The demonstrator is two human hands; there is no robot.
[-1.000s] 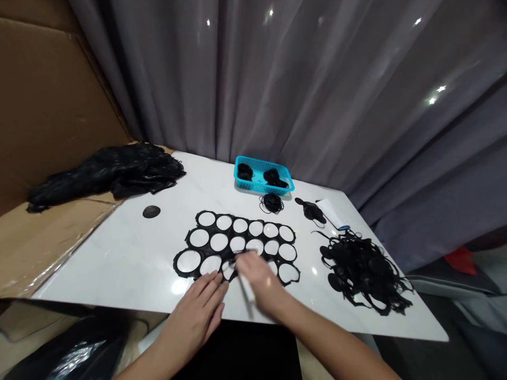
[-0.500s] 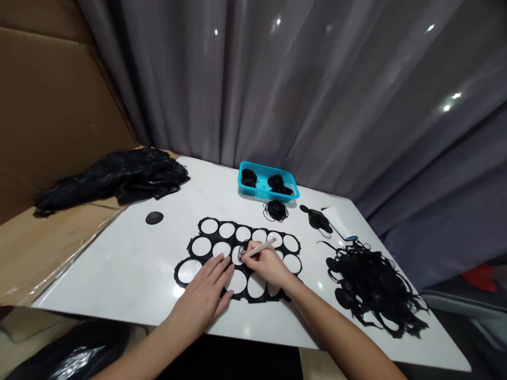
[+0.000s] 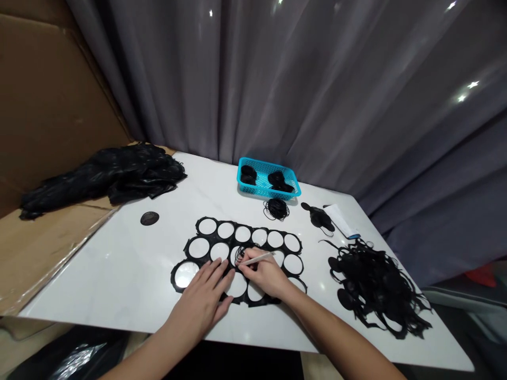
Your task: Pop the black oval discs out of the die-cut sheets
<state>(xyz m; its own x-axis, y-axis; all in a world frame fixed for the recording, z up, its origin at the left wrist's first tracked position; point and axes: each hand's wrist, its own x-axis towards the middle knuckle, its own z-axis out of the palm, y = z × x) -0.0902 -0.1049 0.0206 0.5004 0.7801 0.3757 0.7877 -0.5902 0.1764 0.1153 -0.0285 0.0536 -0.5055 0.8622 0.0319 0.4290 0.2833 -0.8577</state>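
Observation:
A black sheet point(image 3: 204, 259) with rows of round cut-out holes lies flat on the white table. My left hand point(image 3: 208, 289) rests open on its lower left part, fingers stretched out. My right hand point(image 3: 262, 272) is closed around a slim white pen-like tool point(image 3: 256, 258), its tip low over the middle of the sheet. What kind of tool this is I cannot make out. By the right fingertips are a few thin black rings point(image 3: 240, 254), partly hidden by the hand.
A blue basket point(image 3: 259, 194) with black pieces stands at the back, a bundle of thin black rings point(image 3: 277, 209) before it. At right lie a heap of black scraps point(image 3: 376, 285) and a white strip point(image 3: 341, 220). Leftward are a black disc point(image 3: 149, 218), black sheets point(image 3: 103, 174) and cardboard point(image 3: 59, 224).
My right hand went from a blurred motion over the lower row to the middle row, and the tool swung from pointing toward me to pointing right. My left hand stays on the sheet.

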